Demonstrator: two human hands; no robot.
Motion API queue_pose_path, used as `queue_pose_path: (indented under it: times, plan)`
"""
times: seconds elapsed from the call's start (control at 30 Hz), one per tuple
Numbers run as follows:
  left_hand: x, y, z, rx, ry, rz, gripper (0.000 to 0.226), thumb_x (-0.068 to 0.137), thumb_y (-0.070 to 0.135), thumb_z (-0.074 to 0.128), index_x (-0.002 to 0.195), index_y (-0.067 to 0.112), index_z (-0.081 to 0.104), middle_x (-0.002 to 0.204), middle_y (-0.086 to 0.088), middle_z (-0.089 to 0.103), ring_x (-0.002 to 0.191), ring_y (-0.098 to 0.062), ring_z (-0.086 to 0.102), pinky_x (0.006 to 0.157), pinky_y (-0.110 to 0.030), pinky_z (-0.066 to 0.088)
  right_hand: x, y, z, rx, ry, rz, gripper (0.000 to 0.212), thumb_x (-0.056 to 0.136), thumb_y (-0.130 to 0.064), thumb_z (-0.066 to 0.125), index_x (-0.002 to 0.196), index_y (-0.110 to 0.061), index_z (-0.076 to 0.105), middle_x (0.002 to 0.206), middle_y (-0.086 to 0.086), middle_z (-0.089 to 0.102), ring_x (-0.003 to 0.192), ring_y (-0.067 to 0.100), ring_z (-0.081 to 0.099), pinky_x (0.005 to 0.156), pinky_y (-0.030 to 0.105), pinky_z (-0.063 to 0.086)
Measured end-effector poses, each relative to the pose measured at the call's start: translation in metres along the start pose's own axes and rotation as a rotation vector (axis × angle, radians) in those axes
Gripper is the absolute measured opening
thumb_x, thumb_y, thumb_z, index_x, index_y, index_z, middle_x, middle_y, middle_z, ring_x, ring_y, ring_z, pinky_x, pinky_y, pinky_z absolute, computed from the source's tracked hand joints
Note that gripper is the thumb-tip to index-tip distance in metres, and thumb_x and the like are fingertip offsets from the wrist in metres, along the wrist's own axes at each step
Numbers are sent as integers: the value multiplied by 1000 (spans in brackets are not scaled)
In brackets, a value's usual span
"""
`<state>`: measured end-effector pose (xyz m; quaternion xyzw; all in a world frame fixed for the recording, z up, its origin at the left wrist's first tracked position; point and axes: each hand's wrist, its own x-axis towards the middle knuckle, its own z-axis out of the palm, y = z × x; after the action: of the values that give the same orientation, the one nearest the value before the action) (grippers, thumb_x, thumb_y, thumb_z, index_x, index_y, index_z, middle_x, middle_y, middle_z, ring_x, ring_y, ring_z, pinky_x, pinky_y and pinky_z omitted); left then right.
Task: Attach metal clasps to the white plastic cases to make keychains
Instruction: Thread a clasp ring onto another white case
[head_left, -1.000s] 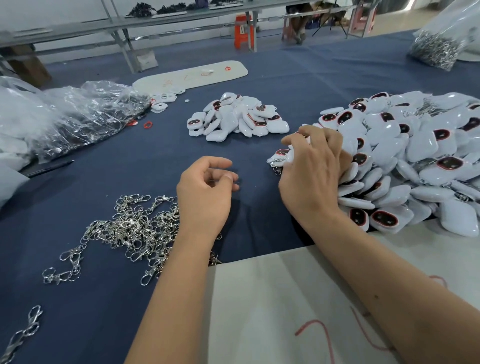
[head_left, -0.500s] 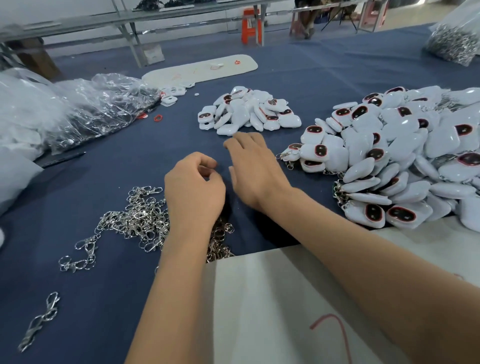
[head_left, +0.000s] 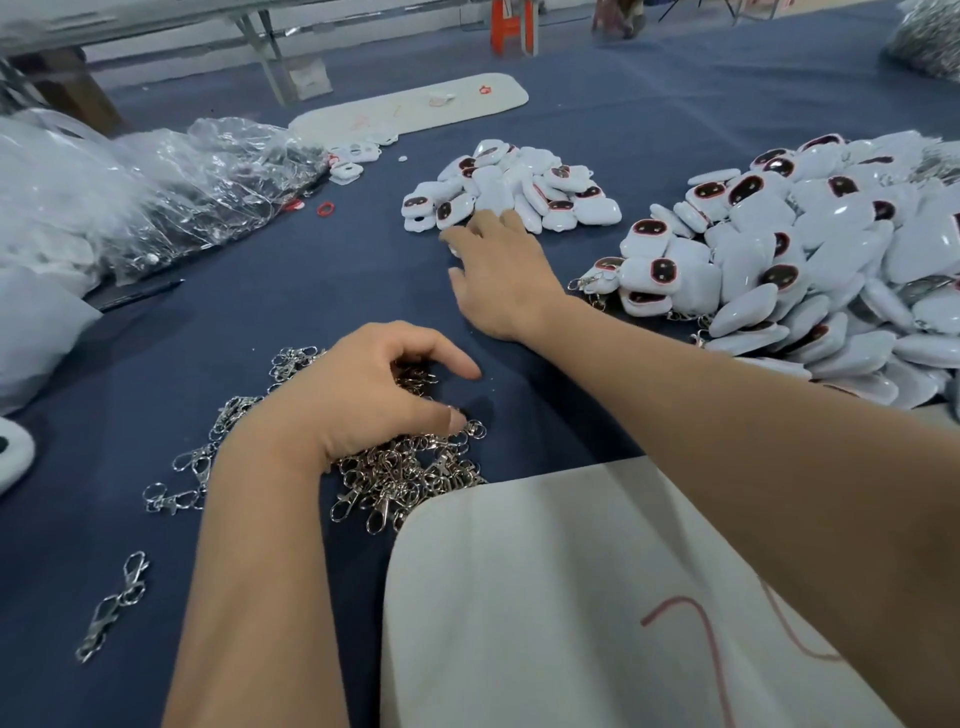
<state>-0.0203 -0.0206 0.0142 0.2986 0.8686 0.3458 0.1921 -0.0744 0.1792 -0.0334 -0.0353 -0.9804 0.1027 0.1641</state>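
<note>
Cases (head_left: 511, 189) seemingly at right hand (head_left: 498, 275) fingertips

Assembly workshop: bulk white cases (head_left: 810, 249), metal clasps (head_left: 405, 478) on cloth-covered worktable (head_left: 311, 322).

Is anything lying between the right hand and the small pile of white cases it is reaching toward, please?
Nothing visible does: the right hand has its fingertips at the near edge of the small pile of white cases, over bare blue cloth.
</note>
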Motion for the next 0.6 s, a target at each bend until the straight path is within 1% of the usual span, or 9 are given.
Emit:
queue_pose_path:
  times: [0.1,0.17,0.23,0.27,0.37,0.47,0.5,0.57,0.6]
  plan:
    - [-13,7,-12,84,-195,-2,62,67,6,92,109,47,74,130,18,56,124,1,52,109,-29,38,-7,-1,-3,54,65,-26,30,102,-32,54,130,-21,57,132,7,49,120,28,45,101,42,45]
    - [-18,13,-18,124,-307,-39,76,69,-1,89,118,53,68,138,21,49,131,-1,47,115,-34,36,-9,-1,-5,67,77,-20,30,102,-32,55,129,-21,57,130,7,48,118,27,46,99,41,46]
    - [-18,19,-17,227,-340,-96,83,70,2,88,122,60,61,139,20,43,134,-7,42,118,-40,33,-10,-2,-5,71,82,-9,31,101,-32,55,130,-20,57,130,8,48,119,27,46,99,41,46]
    - [-16,22,-14,293,-333,-124,82,70,6,89,121,62,58,137,18,41,133,-11,40,118,-42,32,-10,-2,-5,71,83,-5,31,101,-32,54,130,-20,56,130,8,48,119,27,46,98,41,46]
    - [-9,28,-1,388,-277,-148,71,68,20,93,112,60,56,127,12,41,125,-18,37,110,-42,35,-10,-3,-6,76,79,2,32,101,-32,55,131,-20,57,130,8,48,118,27,47,97,40,46]
    - [-4,25,8,352,-203,-101,54,61,32,97,99,50,63,116,10,46,117,-18,44,101,-40,39,-10,-3,-6,78,80,9,32,101,-31,55,130,-19,57,130,8,49,117,27,48,96,40,47]
    - [-1,22,10,325,-162,-82,48,59,35,97,94,46,67,112,9,48,112,-17,48,98,-40,42,-10,-4,-6,77,81,13,33,100,-31,55,131,-19,57,130,8,49,118,28,48,96,40,46]
    - [8,15,18,225,-34,-38,34,60,34,97,82,36,72,99,7,56,89,-10,54,81,-33,47,-10,-4,-6,79,81,19,33,100,-31,56,131,-19,57,130,9,49,118,28,48,96,40,46]
    - [12,11,22,166,47,-23,29,63,32,97,78,31,73,90,7,59,74,-5,52,71,-29,46,-10,-4,-6,83,82,21,33,100,-31,56,130,-18,57,130,9,49,117,28,48,96,39,46]
